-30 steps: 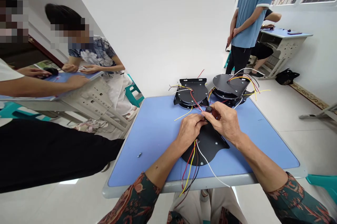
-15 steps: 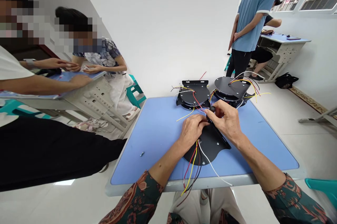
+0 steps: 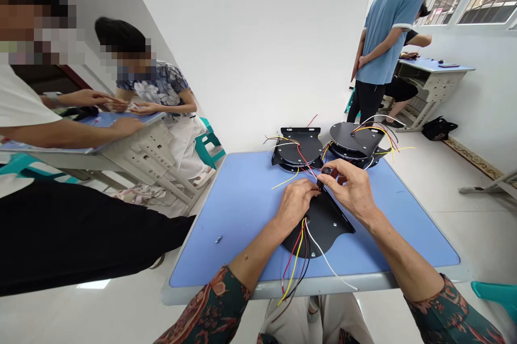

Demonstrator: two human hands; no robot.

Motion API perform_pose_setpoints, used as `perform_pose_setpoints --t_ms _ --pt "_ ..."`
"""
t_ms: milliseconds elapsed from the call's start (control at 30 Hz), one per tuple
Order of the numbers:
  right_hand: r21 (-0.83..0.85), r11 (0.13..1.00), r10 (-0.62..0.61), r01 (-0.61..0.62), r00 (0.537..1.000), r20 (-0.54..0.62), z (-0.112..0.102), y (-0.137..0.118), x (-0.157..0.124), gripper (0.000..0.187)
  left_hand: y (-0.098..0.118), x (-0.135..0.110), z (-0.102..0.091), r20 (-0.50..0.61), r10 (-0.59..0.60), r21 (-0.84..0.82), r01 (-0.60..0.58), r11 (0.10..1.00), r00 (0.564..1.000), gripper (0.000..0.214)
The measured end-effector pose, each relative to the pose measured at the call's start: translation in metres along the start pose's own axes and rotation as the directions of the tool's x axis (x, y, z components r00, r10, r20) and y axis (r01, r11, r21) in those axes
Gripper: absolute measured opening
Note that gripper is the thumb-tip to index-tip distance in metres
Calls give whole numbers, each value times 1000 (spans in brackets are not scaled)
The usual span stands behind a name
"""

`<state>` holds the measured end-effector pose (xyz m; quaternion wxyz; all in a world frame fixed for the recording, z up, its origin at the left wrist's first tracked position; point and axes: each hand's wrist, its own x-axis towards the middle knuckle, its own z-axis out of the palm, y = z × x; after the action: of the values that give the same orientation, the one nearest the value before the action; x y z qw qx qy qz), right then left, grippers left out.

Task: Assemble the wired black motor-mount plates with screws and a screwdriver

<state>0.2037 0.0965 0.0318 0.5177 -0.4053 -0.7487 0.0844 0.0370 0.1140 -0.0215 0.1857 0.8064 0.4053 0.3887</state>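
A black metal plate (image 3: 323, 231) with one bent-up edge lies on the blue desk in front of me. Red, yellow, brown, black and white wires come out of its middle and hang toward my lap. My right hand (image 3: 351, 188) is closed on a stubby screwdriver (image 3: 326, 170) with a black knob handle, held upright over the plate's far corner. Beside its lower end, my left hand (image 3: 295, 201) rests on the plate with its fingertips pinched together. What those fingertips hold is hidden.
Behind my hands stand a left stack of black wired plates (image 3: 301, 150) and a right stack (image 3: 355, 139), near the white wall. A small screw (image 3: 218, 239) lies on the blue desk (image 3: 230, 198). People work at a desk on the left; a person in blue (image 3: 390, 26) stands at right.
The view has shifted slightly, so the scene sits a little lower. My right fingers have changed position a little around the screwdriver's knob. My left hand stays at the plate.
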Motion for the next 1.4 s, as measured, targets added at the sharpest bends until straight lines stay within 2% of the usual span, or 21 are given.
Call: perform_pose_setpoints --t_ms 133,333,467,633,733,867,933,1033,1133,1233,1400 --pt "11 1000 19 -19 1000 -11 4 -2 -1 23 3 0 -1 9 -45 -33 45 998 999 14" --pt "134 991 -3 -12 994 111 0 -2 -2 27 0 0 -1 13 1 -14 -1 1000 1000 19" --pt "60 997 53 -56 997 55 1 -1 -1 18 0 0 0 12 11 -8 -11 1000 1000 18" --pt "34 997 69 -70 998 13 4 -2 -1 18 4 0 0 -17 -54 4 54 999 998 13" --pt "93 995 41 -47 997 62 2 -3 -3 15 3 -1 -1 -5 -41 17 42 999 999 15" --pt "182 983 -12 -15 989 146 -3 -1 -3 27 -1 -1 -1 12 -10 33 9 999 1000 18" --pt "143 989 16 -33 993 117 -4 1 -2 21 -1 -1 -1 23 -12 26 12 1000 1000 17" --pt "70 994 77 -78 997 13 -1 3 -1 17 2 0 0 15 -46 23 46 999 999 15" --pt "50 996 78 -77 997 -21 3 1 -3 16 4 1 0 2 -75 28 75 997 997 12" --pt "45 998 49 -50 999 16 6 -2 -4 14 4 0 -1 12 -67 29 66 997 998 14" --pt "129 992 -7 -10 991 132 1 -3 -3 28 1 -1 -1 26 -23 52 21 998 999 16"
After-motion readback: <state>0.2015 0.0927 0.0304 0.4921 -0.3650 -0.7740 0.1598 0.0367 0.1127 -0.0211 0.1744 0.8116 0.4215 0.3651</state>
